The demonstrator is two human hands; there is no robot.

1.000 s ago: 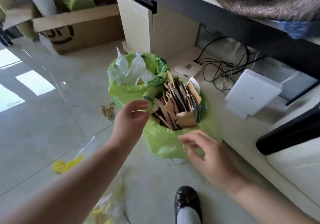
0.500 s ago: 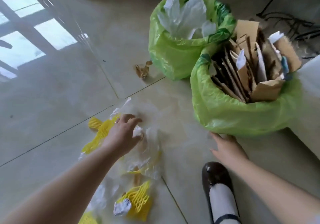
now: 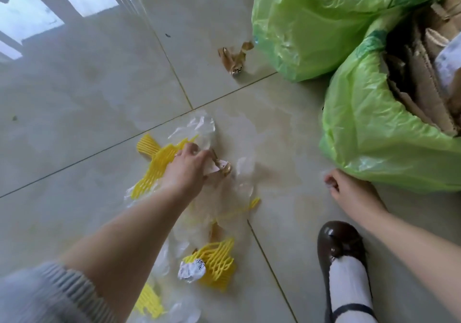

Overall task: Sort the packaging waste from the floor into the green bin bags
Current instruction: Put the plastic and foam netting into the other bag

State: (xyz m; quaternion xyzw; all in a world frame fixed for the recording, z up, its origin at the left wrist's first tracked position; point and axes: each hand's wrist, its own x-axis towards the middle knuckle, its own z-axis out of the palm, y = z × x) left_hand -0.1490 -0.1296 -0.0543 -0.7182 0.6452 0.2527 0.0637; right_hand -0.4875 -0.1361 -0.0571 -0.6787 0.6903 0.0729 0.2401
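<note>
Glossy floor tiles [image 3: 74,93] w/ litter: left hand [image 3: 185,170] has dropped from the green bin bags [image 3: 374,133] far right, fingers now pinched on a paper scrap [image 3: 219,166] amid clear plastic [image 3: 199,128], right hand [image 3: 349,192] loosely curled, apparently empty, so next pickup's begun.

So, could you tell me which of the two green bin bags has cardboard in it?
The nearer green bag, at the right edge beside the right hand, holds brown cardboard. The farther bag shows none.
</note>
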